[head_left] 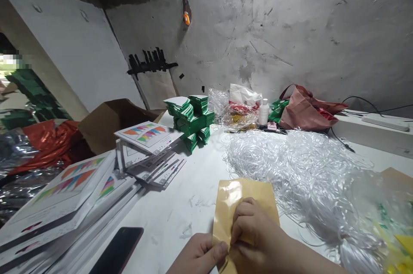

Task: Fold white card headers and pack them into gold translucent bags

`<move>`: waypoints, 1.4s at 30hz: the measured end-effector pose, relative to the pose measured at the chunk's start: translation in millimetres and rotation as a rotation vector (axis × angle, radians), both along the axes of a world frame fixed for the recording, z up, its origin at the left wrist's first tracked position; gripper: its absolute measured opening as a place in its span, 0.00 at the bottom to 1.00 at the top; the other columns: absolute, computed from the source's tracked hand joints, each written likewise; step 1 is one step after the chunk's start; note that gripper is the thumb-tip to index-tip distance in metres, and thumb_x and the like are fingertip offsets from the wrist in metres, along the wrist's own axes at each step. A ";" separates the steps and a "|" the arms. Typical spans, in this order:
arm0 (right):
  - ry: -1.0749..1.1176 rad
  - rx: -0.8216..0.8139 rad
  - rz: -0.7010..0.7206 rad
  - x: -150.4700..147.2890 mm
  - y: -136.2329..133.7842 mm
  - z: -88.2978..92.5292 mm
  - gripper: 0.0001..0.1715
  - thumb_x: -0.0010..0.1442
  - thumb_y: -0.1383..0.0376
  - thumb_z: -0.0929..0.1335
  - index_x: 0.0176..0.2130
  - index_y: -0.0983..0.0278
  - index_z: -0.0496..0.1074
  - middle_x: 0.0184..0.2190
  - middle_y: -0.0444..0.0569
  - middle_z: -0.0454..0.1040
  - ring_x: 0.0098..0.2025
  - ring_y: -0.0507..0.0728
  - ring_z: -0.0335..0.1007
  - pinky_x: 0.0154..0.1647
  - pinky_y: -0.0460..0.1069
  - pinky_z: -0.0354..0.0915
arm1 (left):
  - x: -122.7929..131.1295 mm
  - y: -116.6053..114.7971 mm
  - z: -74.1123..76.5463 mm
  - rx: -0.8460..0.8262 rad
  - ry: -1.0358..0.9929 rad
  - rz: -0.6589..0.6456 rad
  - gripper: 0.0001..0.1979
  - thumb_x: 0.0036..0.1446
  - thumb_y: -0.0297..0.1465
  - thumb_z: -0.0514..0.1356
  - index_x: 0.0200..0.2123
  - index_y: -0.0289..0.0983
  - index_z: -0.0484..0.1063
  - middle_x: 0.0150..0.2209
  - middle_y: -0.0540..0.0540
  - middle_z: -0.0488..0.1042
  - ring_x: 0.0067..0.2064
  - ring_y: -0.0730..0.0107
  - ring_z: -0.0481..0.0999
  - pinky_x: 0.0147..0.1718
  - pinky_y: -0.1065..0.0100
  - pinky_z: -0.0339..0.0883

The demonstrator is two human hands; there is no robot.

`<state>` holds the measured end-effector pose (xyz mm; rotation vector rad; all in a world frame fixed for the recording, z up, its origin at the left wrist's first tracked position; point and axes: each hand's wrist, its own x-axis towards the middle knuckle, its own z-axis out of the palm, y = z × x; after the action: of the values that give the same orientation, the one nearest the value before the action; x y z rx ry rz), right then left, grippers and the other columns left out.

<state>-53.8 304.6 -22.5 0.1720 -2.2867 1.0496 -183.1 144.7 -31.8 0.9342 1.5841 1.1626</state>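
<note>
A glossy tan pouch (237,198) lies on the white table (187,196) at the bottom centre. My left hand (198,257) pinches its lower left edge with thumb and fingers closed. My right hand (258,235) rests on the lower half of the pouch, fingers curled and pressed against it near my left thumb. A big tangle of white plastic string (297,170) lies just right of the pouch.
A dark phone (119,250) lies at the bottom left. Stacks of white cards with coloured pennants (80,188) fill the left side. Green packets (192,117) are piled at the back, beside a white bottle (263,112), plastic bags and a pink bag (306,112). A cardboard box (109,121) stands left.
</note>
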 end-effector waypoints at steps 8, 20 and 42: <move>0.187 0.229 -0.013 -1.7 3.5 -10.3 0.07 0.55 0.73 0.67 0.31 0.61 0.69 0.26 0.41 0.70 0.29 0.51 0.66 0.39 0.51 0.58 | 4.2 0.9 1.2 0.022 -0.023 0.007 0.26 0.56 0.55 0.58 0.24 0.38 0.65 0.24 0.52 0.59 0.29 0.69 0.56 0.29 0.68 0.52; -0.316 -0.565 0.008 51.9 4.1 29.7 0.10 0.60 0.59 0.71 0.31 0.60 0.70 0.30 0.44 0.70 0.36 0.56 0.66 0.40 0.49 0.61 | -45.2 -26.4 6.9 -0.074 0.489 0.461 0.27 0.54 0.49 0.57 0.49 0.35 0.71 0.45 0.39 0.78 0.45 0.50 0.76 0.46 0.57 0.64; -0.452 -0.055 -0.154 130.1 -117.5 75.1 0.13 0.50 0.80 0.69 0.29 0.62 0.73 0.23 0.39 0.70 0.27 0.51 0.62 0.27 0.45 0.53 | 121.3 -84.3 98.3 0.119 0.678 0.378 0.15 0.62 0.40 0.53 0.28 0.40 0.71 0.24 0.53 0.69 0.29 0.65 0.68 0.31 0.67 0.59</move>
<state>76.3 187.1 52.7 -0.2884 -2.6115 1.1582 -61.7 60.4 66.6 1.2243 2.3312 1.2796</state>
